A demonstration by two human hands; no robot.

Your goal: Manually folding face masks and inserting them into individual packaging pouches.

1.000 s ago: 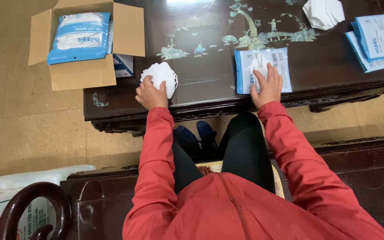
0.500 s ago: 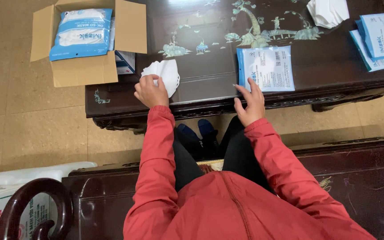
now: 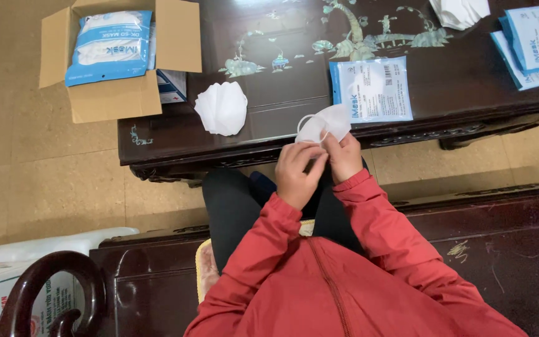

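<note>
White and folded, the face mask (image 3: 324,123) sticks up above the fingers (image 3: 317,157) of the left hand (image 3: 299,173) and right hand (image 3: 344,156), which pinch its lower edge together over the near rim of the dark inlaid table (image 3: 282,93), just below a blue-edged mask packet (image 3: 372,89).

My sleeves (image 3: 382,218) are red. The face mask (image 3: 327,123) is white, its flat packet (image 3: 372,89) blue and white, the table (image 3: 469,68) dark with pale inlay.
</note>
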